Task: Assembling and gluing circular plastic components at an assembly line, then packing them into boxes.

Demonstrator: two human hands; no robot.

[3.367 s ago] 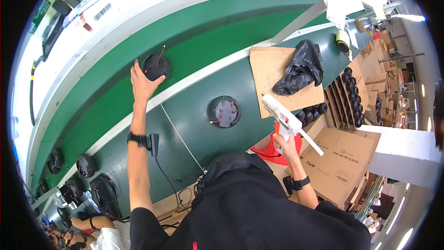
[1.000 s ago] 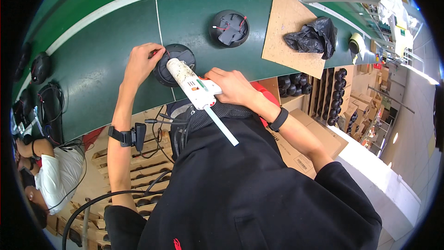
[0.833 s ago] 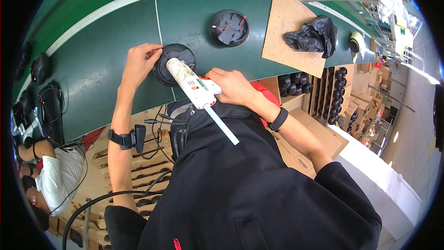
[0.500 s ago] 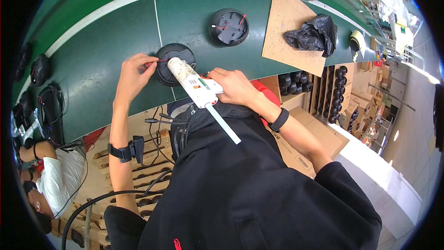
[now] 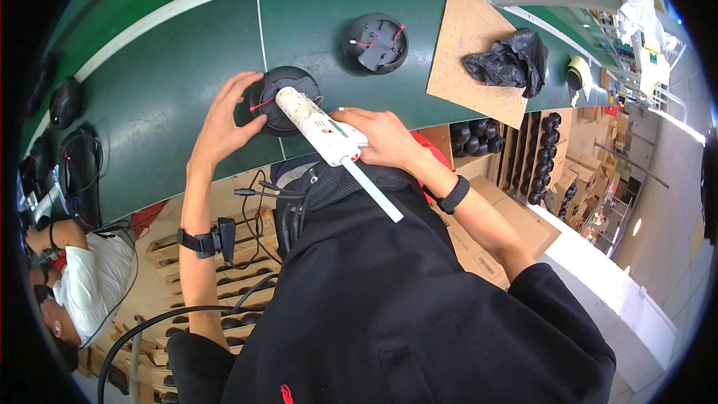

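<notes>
My right hand [image 5: 381,137] is wrapped round the grip of a white hot glue gun [image 5: 321,133]. A pale glue stick [image 5: 378,194] juts from its rear end toward me. The gun's stained front sleeve reaches over a black round housing [image 5: 298,76] on the green table, hiding part of its inside. A red wire [image 5: 258,105] sticks out at the housing's left side. There my left hand [image 5: 224,121] is open, with thumb and fingers spread about the rim and the wire between them.
A second black round housing [image 5: 380,45] with red wires lies farther back. On the right are a brown board [image 5: 464,45], a crumpled black bag [image 5: 508,63] and a tape roll [image 5: 576,75]. A co-worker in a white shirt [image 5: 97,273] sits at left, near more black parts [image 5: 67,105].
My left hand has let go of the red wire and spread its fingers at the housing's left rim. The glue gun has shifted slightly right, still in my right hand.
</notes>
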